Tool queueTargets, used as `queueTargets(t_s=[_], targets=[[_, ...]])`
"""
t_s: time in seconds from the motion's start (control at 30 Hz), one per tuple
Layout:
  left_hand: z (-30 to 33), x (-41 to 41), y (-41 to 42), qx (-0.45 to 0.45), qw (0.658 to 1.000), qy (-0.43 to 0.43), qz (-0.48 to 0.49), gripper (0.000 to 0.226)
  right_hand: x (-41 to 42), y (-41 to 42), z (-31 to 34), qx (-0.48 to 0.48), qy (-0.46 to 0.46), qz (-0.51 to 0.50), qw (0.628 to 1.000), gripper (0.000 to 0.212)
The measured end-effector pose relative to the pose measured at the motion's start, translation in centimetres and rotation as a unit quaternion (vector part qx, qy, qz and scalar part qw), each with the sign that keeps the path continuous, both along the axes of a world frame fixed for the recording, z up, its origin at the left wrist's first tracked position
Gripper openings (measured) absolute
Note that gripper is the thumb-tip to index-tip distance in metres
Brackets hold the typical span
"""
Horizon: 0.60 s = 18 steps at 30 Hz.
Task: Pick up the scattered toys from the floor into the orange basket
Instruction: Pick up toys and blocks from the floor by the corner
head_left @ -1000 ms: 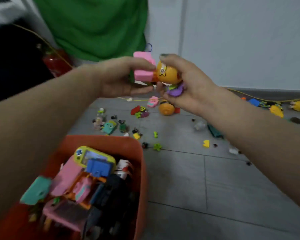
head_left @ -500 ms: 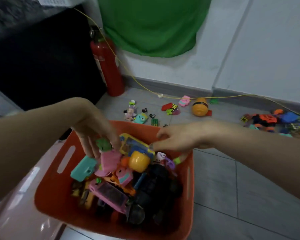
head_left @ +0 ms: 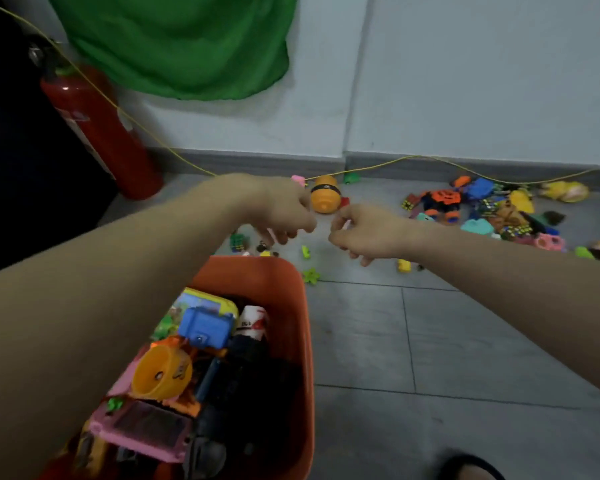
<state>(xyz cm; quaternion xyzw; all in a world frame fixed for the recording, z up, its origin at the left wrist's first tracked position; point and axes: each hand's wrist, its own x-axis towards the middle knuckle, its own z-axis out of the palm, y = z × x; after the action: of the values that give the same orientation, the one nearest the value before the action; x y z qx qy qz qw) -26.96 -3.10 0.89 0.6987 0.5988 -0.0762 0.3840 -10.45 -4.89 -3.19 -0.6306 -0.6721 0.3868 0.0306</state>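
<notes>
Grey tile floor (head_left: 465,341); toys scattered by wall, orange basket (head_left: 284,282) near-full. Left hand (head_left: 284,213), right hand (head_left: 364,233): fingers loosely curled, empty. Orange ball toy (head_left: 323,199) likely light, hard, slick; cup around middle.

Grey tiled floor (head_left: 465,341) w/ dark grout lines, grey skirting (head_left: 257,162) along bottom of pale wall (head_left: 465,74). Green cloth (head_left: 181,43) hangs on wall upper left. Red fire extinguisher (head_left: 97,133) leans in left corner next to dark area. Thin yellow cord (head_left: 413,159) runs along skirting. Light dim, even
</notes>
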Motion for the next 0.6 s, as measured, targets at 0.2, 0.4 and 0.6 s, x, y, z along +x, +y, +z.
queueTargets(t_s=[0.2, 0.4, 0.6], targets=[[-5.0, 9.5, 1.0, 0.042, 0.992, 0.045, -0.112, 0.05, 11.8, -0.6, -3.5, 0.011, -0.217, -0.008, 0.976, 0.054], [-9.3, 18.7, -0.8, -0.023, 0.986, 0.054, -0.157, 0.065, 23.8, -4.4, -7.5, -0.062, -0.248, -0.124, 0.959, 0.069], [-15.0, 26.7, -1.8, -0.045, 0.984, 0.049, -0.168, 0.078, 31.7, -9.2, -14.8, 0.015, -0.15, -0.323, 0.934, 0.074]])
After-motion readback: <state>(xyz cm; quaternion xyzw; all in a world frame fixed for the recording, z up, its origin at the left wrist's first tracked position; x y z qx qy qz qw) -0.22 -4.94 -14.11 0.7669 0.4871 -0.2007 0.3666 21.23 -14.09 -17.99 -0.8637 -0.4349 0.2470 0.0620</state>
